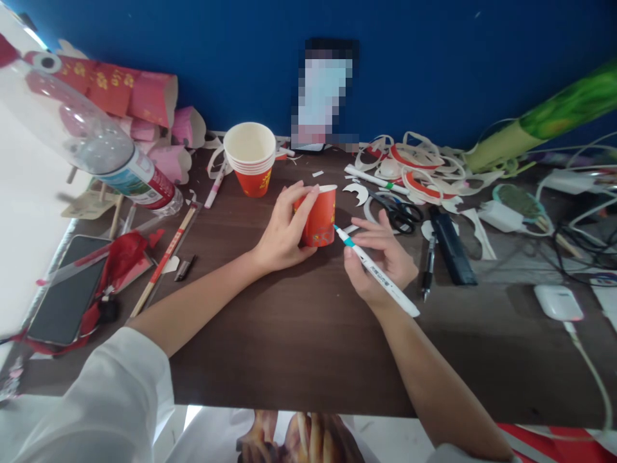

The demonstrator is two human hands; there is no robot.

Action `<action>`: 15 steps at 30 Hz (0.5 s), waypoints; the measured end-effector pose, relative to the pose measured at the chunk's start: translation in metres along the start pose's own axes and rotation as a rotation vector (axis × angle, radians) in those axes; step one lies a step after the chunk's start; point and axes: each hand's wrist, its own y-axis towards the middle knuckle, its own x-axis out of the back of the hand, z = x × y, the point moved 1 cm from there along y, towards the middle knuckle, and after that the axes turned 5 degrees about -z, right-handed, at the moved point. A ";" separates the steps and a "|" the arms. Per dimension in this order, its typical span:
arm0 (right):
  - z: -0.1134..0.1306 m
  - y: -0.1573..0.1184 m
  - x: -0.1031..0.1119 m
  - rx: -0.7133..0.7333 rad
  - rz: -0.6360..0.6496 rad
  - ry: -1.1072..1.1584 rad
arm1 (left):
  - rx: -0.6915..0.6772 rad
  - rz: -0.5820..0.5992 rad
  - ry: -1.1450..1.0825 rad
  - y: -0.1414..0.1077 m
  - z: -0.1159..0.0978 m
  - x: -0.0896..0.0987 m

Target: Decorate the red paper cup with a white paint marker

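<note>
My left hand is wrapped round the left side of a red paper cup, which stands on the dark wooden desk. In my right hand is a white marker pen with a teal tip and band. The tip points at the cup's right side, at or very near its surface; I cannot tell whether it touches. Behind my left hand stands a stack of red paper cups with white insides. Black scissors lie beyond my right hand.
A phone leans on the blue partition. Paper scraps pile up at the back right, beside another marker. A plastic bottle and another phone are on the left. To the right lie a black pen and cables.
</note>
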 end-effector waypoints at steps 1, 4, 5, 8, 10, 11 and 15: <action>0.001 0.000 0.000 0.000 -0.012 0.007 | -0.003 0.010 0.002 0.001 0.000 0.000; 0.001 0.000 0.000 0.013 -0.014 0.027 | -0.028 0.034 0.022 0.002 -0.001 0.002; 0.000 0.000 0.000 0.018 -0.001 0.029 | -0.031 0.039 0.027 0.003 -0.002 0.003; -0.002 -0.002 0.000 0.026 0.048 0.020 | -0.002 0.026 0.024 0.002 -0.002 0.003; -0.002 -0.003 0.000 0.023 0.064 0.006 | 0.026 0.000 0.013 0.001 -0.001 0.002; -0.001 -0.003 0.000 0.025 0.072 -0.001 | 0.031 -0.012 0.014 0.001 -0.001 0.001; 0.003 -0.001 0.000 0.065 0.125 -0.042 | 0.006 -0.030 0.074 -0.001 0.000 0.000</action>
